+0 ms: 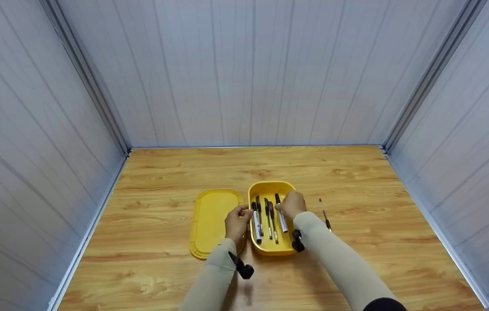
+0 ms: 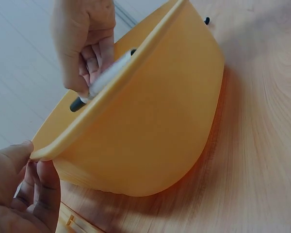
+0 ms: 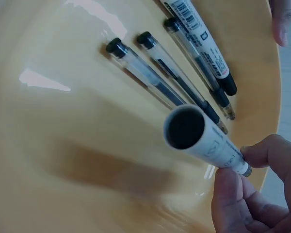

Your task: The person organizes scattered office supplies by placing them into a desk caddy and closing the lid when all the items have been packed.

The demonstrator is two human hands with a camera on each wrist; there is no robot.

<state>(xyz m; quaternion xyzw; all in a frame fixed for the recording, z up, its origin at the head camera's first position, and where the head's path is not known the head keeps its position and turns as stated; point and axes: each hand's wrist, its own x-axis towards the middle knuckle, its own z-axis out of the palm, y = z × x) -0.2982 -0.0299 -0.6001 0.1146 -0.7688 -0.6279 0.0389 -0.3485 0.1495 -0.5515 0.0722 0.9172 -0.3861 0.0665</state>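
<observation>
A white cylindrical marker with black ends [image 1: 283, 222] is pinched in the right hand [image 1: 292, 204], inside an open yellow plastic box with rounded corners [image 1: 272, 188]. The hand reaches in over the box's right side and grips the marker near its far black end, so that most of the white barrel extends from the grip back toward the person. In the right wrist view the near end appears raised above the box floor, where a soft shadow falls.

The left hand [image 1: 236, 222] is at the opposite side of the box, pinching its rim between thumb and fingers; the held marker therefore lies to the right of this hand, across the box's interior.

Between the two hands, on the box floor, lie a second white marker with black ends [image 1: 256, 224] along the left wall, a slim clear-barrelled pen with black parts [image 1: 260, 216] just beside it, and two similar clear pens [image 1: 273, 222] side by side near the middle.

A flat yellow plastic lid [image 1: 214, 224] rests on the wood-grain surface [image 1: 162, 250], left of the box, and a slim dark pen [image 1: 325, 216] lies on the surface beyond the right hand, partly hidden by the pale sleeve [image 1: 339, 255]
</observation>
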